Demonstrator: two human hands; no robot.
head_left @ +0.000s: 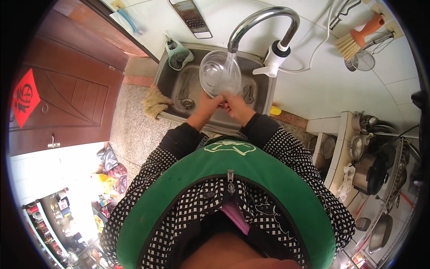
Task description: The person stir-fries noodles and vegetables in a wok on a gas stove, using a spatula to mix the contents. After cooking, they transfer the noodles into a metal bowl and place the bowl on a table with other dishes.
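A clear, rounded bowl [215, 75] is tilted under the running tap, above the metal sink [215, 119]. Water from the curved chrome spout [258, 16] pours into it. My left hand [209, 104] grips the bowl's near edge, thumb on the side towards me. Close beside it, my right hand [237, 105] has its curled fingers at the same near edge, slightly blurred. Fingers and bowl hide whatever lies between the two hands.
A tan cloth [155, 102] drapes over the sink's left rim. In the back left corner hangs a pale green holder [178, 55] with a dark scouring pad. The white tap handle [267, 71] juts out at right. An orange-handled brush [361, 37] and a strainer [364, 61] hang on the wall.
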